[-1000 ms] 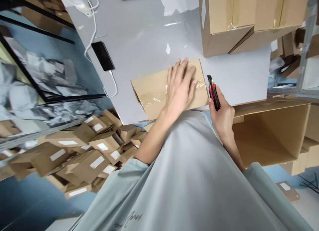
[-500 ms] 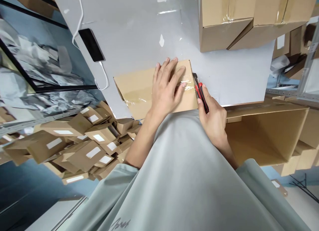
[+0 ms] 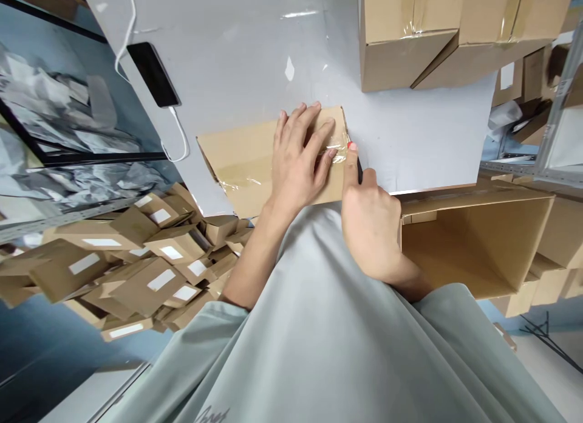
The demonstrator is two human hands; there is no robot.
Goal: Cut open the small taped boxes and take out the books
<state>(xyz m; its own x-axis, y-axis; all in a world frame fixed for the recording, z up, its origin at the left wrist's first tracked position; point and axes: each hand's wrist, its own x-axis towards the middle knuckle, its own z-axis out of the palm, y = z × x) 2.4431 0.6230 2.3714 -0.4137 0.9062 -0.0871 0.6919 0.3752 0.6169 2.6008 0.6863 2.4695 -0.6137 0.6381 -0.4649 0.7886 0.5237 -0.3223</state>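
A long cardboard box with clear tape over its top lies at the near edge of the grey table. My left hand rests on the box top, palm down with fingers spread. My right hand is wrapped round a utility knife, red and black, most of it hidden by the fingers. The index finger lies along the knife's red part. The blade end is at the box's right edge, beside the tape; whether it is in the cardboard I cannot tell.
Large taped cartons stand at the table's far right. A phone with a white cable lies at the left. Small labelled boxes are heaped below left. An open carton sits below right.
My right hand has turned over the utility knife and brought its tip against the box's right edge. The left hand stays on the box. The whole view has shifted slightly.
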